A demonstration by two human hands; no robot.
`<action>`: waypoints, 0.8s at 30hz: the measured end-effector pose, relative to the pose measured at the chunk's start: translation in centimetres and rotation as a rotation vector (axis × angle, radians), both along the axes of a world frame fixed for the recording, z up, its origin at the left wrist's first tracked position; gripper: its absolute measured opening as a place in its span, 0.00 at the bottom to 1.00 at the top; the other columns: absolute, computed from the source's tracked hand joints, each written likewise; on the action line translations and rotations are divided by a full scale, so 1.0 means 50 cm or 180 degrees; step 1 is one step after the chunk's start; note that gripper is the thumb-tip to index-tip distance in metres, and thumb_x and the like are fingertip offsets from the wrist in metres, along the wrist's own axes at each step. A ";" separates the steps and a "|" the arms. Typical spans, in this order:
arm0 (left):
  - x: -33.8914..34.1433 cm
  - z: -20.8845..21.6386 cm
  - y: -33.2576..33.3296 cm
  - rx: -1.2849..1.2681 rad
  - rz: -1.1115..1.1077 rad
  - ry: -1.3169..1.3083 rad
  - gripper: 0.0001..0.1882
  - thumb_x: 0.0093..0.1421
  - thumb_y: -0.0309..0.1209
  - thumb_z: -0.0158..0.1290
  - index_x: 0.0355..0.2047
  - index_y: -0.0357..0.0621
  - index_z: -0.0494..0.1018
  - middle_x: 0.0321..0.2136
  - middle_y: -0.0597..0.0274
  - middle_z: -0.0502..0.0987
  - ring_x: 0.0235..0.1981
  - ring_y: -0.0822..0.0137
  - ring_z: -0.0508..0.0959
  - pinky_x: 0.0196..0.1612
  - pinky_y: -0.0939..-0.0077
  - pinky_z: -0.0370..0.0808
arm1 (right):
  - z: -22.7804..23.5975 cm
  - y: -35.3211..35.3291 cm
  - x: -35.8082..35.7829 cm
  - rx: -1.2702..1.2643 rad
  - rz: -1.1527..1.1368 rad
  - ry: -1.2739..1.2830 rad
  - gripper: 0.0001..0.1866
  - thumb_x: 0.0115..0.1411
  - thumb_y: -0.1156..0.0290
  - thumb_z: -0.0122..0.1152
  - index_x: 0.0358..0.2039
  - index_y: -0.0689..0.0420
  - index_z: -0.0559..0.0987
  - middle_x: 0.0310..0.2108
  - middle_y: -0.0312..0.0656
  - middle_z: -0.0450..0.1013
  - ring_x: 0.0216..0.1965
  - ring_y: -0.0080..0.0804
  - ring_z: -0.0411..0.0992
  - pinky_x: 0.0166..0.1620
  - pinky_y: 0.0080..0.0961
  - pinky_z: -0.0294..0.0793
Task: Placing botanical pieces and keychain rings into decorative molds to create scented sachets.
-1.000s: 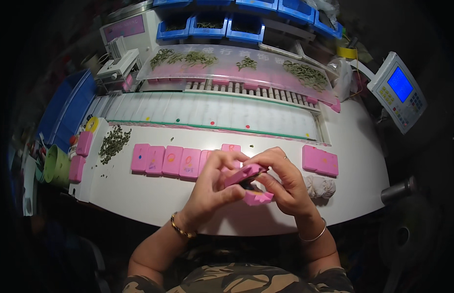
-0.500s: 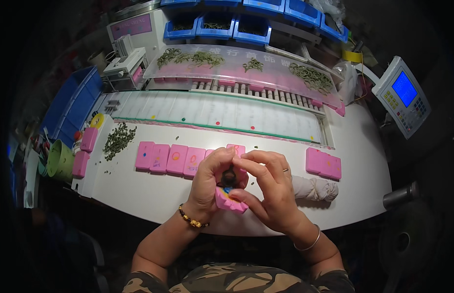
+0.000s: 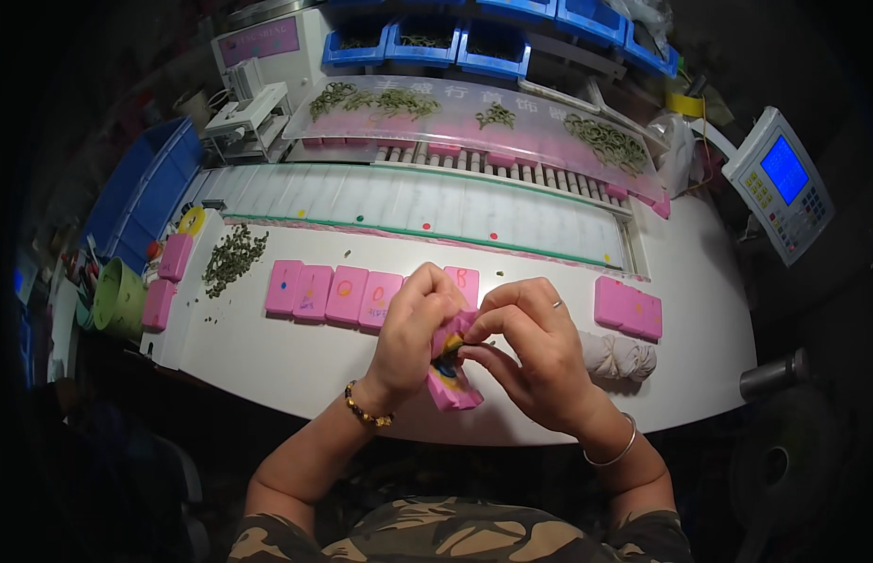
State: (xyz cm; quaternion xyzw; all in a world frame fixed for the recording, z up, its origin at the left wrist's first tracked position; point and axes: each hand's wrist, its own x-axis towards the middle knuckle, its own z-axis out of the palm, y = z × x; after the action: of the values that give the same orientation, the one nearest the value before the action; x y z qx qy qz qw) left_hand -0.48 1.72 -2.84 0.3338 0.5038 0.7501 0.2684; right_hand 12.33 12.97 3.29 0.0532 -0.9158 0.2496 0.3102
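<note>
While left hand (image 3: 406, 330) wraps closely round pink mould (image 3: 452, 388) above white table (image 3: 314, 371), fingers hide much of mould's upper half; dark interior hard to make out. Lower flap (image 3: 457, 402) points toward camouflage top (image 3: 455, 537), long axis near to far. Right hand (image 3: 538, 349) has thumb and fingertips nearly meeting at opening; cannot tell what they grip. Beyond, 1 row of pink blocks (image 3: 345, 296), partly covered.
</note>
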 end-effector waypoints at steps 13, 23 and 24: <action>-0.006 0.034 -0.043 -0.0372 -0.1019 -0.0941 0.15 0.68 0.37 0.47 0.43 0.35 0.72 0.25 0.59 0.76 0.24 0.70 0.78 0.29 0.78 0.75 | -0.008 0.018 0.029 0.1336 -0.0558 0.1209 0.11 0.44 0.74 0.69 0.32 0.55 0.81 0.28 0.31 0.73 0.27 0.25 0.68 0.35 0.25 0.62; 0.021 0.039 -0.046 -0.0477 -0.0852 -0.0611 0.08 0.65 0.27 0.53 0.38 0.34 0.78 0.29 0.66 0.79 0.29 0.79 0.76 0.33 0.85 0.74 | -0.048 0.005 0.015 -0.1469 -0.0009 0.0251 0.08 0.48 0.81 0.72 0.27 0.60 0.79 0.27 0.38 0.74 0.26 0.25 0.69 0.32 0.19 0.66; 0.028 0.043 -0.042 -0.0431 -0.0482 -0.0141 0.07 0.63 0.25 0.54 0.38 0.34 0.79 0.28 0.65 0.79 0.27 0.77 0.77 0.32 0.83 0.74 | -0.054 0.013 0.015 -0.1820 0.0102 0.0154 0.06 0.50 0.81 0.70 0.27 0.61 0.79 0.27 0.39 0.74 0.27 0.21 0.69 0.31 0.16 0.66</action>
State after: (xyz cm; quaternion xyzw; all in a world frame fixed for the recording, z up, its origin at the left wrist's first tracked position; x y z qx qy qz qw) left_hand 0.93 -0.38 -0.67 0.3353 0.5207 0.6991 0.3573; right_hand 13.09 13.62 0.59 -0.0160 -0.7996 0.5012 0.3304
